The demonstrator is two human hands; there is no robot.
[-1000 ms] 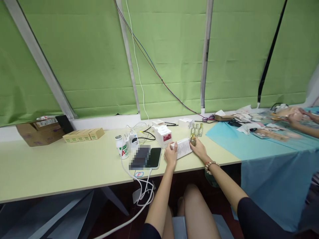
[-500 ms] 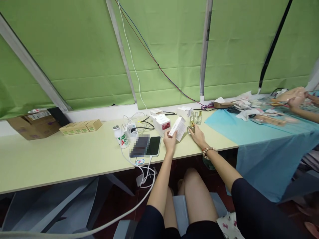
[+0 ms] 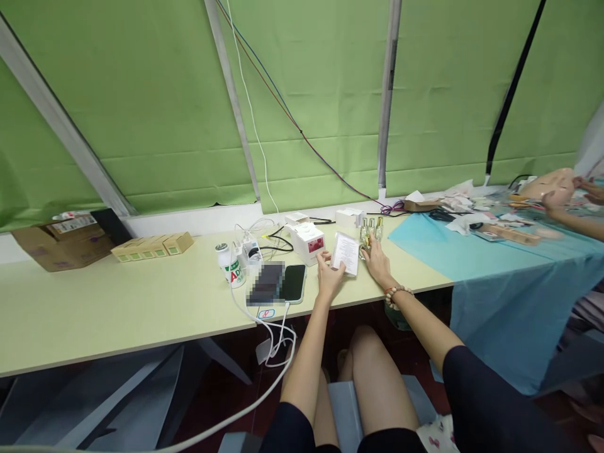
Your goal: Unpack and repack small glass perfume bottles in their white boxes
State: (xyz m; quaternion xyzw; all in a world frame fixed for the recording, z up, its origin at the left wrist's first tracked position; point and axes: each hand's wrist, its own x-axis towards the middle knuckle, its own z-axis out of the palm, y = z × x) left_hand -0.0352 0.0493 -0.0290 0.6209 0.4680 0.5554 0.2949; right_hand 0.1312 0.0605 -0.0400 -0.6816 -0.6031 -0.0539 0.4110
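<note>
A small white box (image 3: 346,253) with printed text on its face is gripped in my left hand (image 3: 329,275), tilted above the table's front part. To its right, my right hand (image 3: 377,261) has its fingers around a small glass bottle (image 3: 365,246) with a gold-coloured part, largely covered by the fingers. Several more clear bottles with gold and silver caps (image 3: 372,226) stand just behind that hand. Left of the printed box sits a larger white box (image 3: 307,242) with a red picture on its side.
A white and green bottle (image 3: 231,267), a phone (image 3: 294,283) and white cables lie to the left. Small tan boxes (image 3: 153,246) and a cardboard carton (image 3: 66,242) stand farther left. At right, another person's hands (image 3: 552,202) hold a skin-coloured face form above a cluttered blue cloth (image 3: 425,245).
The printed box has turned so its text face shows, and it has moved slightly right and down. My right hand has shifted a little right, close to the standing bottles.
</note>
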